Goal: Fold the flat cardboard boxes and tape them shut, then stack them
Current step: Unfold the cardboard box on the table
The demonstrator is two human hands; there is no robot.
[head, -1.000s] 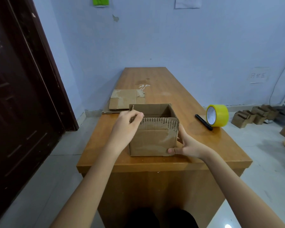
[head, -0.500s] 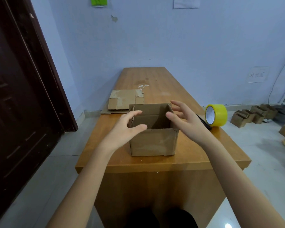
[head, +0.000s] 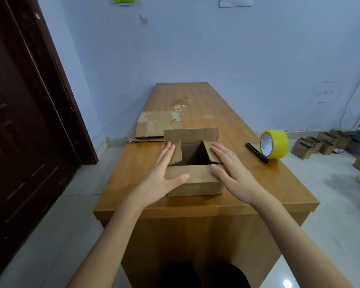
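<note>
pale blue walls and a dark door frame a narrow wooden table (head: 195, 100) that runs away toward 12 o'clock. near its front edge stands the cardboard box (head: 195, 185), upright, its top only part closed. both hands lie flat on it, fingers straight and together, gripping nothing: the left hand (head: 164, 173) presses the left side flap (head: 177, 153) inward, its thumb laid across the near flap (head: 197, 173); the right hand (head: 227, 165) presses the right side flap (head: 211, 155) the same way. between the two side flaps a dark gap remains open, and the far flap (head: 190, 135) stands up at 12 o'clock.

what the coming move seems to turn on is that upright far flap: it lies just beyond both sets of fingertips, its long edge running 9 to 3 o'clock, about equally near either hand. the near flap looks tilted rather than laid flat, though the angle is hard to judge from above.

the box is plain brown corrugated board, creased and a little worn, likely light and springy, so the flaps may lift if released.

more flat cardboard (head: 156, 126) lies at 11 o'clock, well apart. the yellow tape roll (head: 275, 144) stands on edge at 2 o'clock beside a black pen (head: 257, 153), nearer the right hand.
</note>
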